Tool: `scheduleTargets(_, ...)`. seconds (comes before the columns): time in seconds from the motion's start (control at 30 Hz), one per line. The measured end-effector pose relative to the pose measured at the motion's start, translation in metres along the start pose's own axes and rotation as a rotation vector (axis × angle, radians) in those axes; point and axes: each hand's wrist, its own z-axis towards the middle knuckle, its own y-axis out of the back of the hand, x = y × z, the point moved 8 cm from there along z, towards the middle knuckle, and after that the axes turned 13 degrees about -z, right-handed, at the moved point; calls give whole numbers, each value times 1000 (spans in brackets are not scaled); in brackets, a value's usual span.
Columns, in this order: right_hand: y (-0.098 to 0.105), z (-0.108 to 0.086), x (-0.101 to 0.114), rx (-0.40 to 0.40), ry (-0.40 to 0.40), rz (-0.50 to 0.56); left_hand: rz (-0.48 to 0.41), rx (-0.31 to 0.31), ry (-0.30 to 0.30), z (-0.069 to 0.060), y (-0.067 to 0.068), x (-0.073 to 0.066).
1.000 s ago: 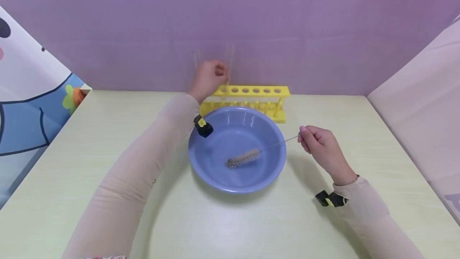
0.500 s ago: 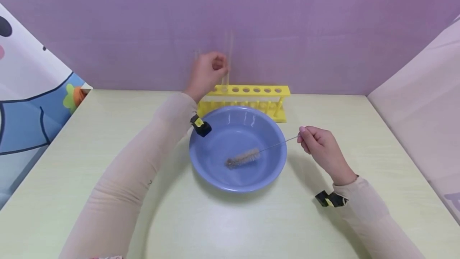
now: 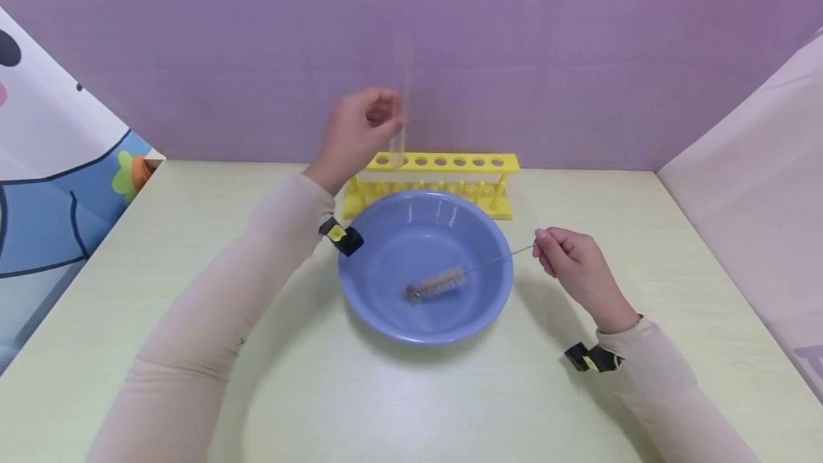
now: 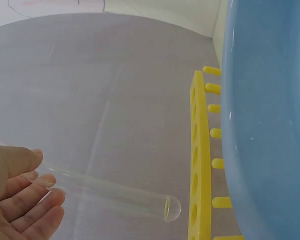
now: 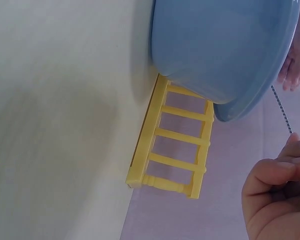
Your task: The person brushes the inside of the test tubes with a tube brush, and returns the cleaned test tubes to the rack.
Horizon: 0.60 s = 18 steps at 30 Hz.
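Observation:
My left hand (image 3: 360,127) pinches a clear glass test tube (image 3: 398,150) between thumb and fingers, behind the basin. In the left wrist view the tube's rounded bottom (image 4: 172,208) is just apart from the top bar of the yellow test tube rack (image 4: 202,150). Wrist and hand cover the rack's left end in the head view. To the right, my right hand (image 3: 579,266) pinches the thin twisted-wire handle of a test tube brush (image 3: 437,284). The brush's pale bristles lie inside the blue basin (image 3: 379,256), and its wire crosses the basin's right rim.
Basin and rack stand close together on a pale tabletop (image 3: 411,406), the basin in front. A purple backdrop (image 3: 579,56) rises directly behind the rack. A printed cartoon cloth (image 3: 51,213) hangs at the left, a pale cloth (image 3: 746,184) at the right.
Raised out of the rack, the test tube has moved up and then slightly left with my left hand. The right hand and the brush have hardly moved.

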Motion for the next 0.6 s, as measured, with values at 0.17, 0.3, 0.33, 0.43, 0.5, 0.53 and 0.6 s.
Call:
scheduleTargets(0.17,4,0,1,-25,8,-15,-2,39,-43,-15,4,-5)
scheduleTargets(0.3,8,0,1,-58,9,-3,-21,75,-109,-31,6,-14)
scheduleTargets(0.33,8,0,0,-66,9,0,-9,84,-125,-35,6,-16)
scheduleTargets(0.43,9,0,2,-88,13,16,32,105,-164,-48,6,-22)
scheduleTargets(0.5,10,-1,3,-103,23,26,46,115,-185,-55,6,-25)
scheduleTargets(0.53,11,-1,4,-110,25,28,45,120,-191,-58,6,-25)
scheduleTargets(0.6,14,-2,6,-129,30,27,47,131,-200,-63,8,-25)
